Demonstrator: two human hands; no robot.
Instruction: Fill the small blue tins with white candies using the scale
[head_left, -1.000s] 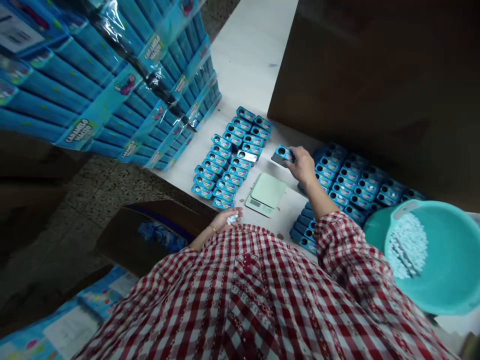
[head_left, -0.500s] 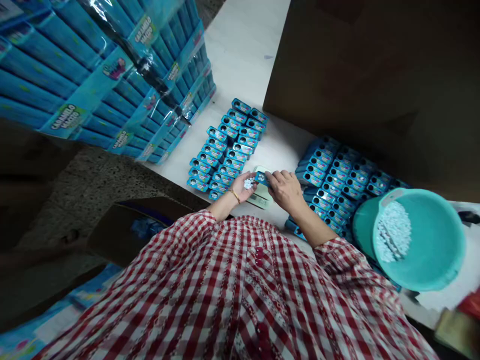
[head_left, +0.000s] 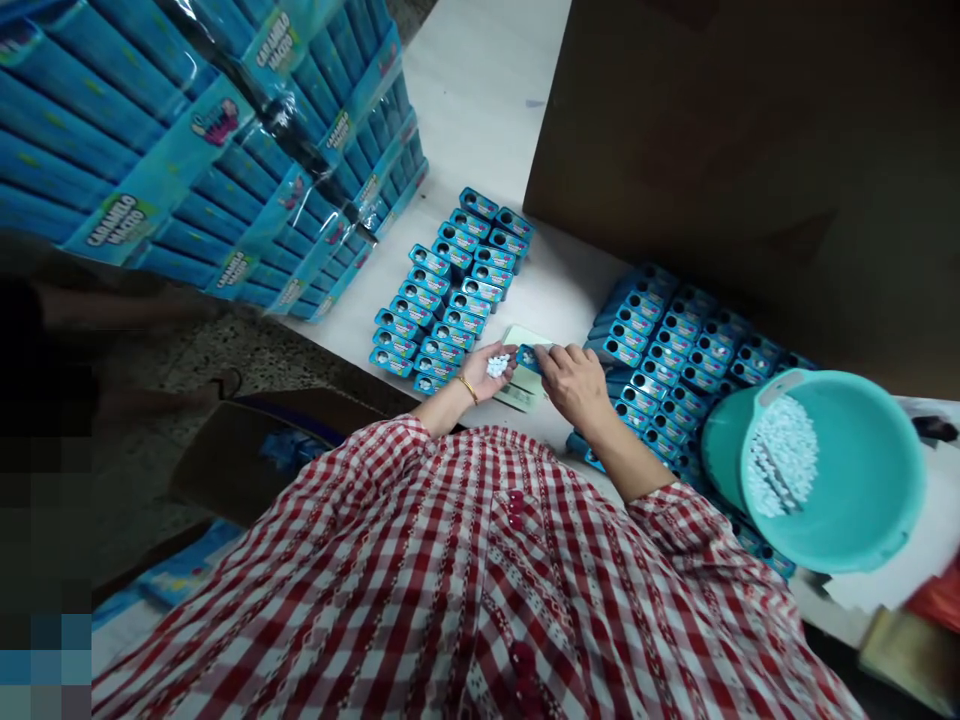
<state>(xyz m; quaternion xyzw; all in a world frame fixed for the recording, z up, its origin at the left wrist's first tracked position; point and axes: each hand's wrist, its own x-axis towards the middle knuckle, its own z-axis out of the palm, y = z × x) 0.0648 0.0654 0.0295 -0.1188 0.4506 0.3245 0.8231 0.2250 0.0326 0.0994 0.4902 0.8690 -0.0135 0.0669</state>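
Note:
My left hand (head_left: 487, 372), palm up and cupped, holds a small pile of white candies (head_left: 497, 366). My right hand (head_left: 576, 385) grips a small blue box (head_left: 528, 357) with a round hole in its end, close beside the left fingertips. Under both hands lies a pale green flat thing (head_left: 525, 335), partly covered. Rows of similar blue boxes (head_left: 450, 290) stand on the white table beyond my left hand, some with white showing in their holes. More blue boxes (head_left: 664, 375) are packed in rows to the right of my right hand.
A turquoise bucket (head_left: 874, 470) with white candies (head_left: 787, 450) leans over the right-hand boxes. Wrapped blue packs (head_left: 187, 150) are stacked at the left. A large brown cardboard box (head_left: 735, 150) stands behind. Another person's foot (head_left: 229, 383) shows at the left, near an open carton (head_left: 262, 450).
My right hand has drawn the blue box slightly right, away from my left palm. The white candies remain in my left hand. The whole view has shifted a little.

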